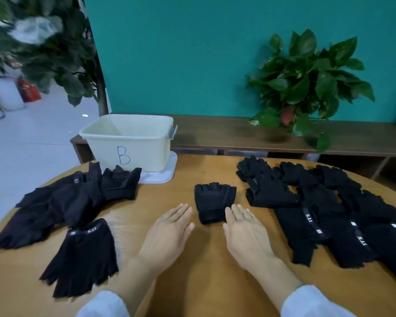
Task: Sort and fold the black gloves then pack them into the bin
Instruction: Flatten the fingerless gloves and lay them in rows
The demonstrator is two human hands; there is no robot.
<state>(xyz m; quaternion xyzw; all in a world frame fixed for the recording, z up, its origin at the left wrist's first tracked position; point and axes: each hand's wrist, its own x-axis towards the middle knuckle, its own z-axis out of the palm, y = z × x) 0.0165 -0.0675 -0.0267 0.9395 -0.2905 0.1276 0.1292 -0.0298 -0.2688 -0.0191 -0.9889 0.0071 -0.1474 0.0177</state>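
Hands are lying flat on a wooden table (210, 282) — left hand (169, 232) and right hand (245, 234), fingers spread and gripping nothing. A black fingerless glove (213, 200) is sitting just ahead, between them, the right fingertips touching its cuff. More gloves are lying heaped at left (62, 202) and right (329, 209) — a cream bin (128, 143) marked B is standing beyond.
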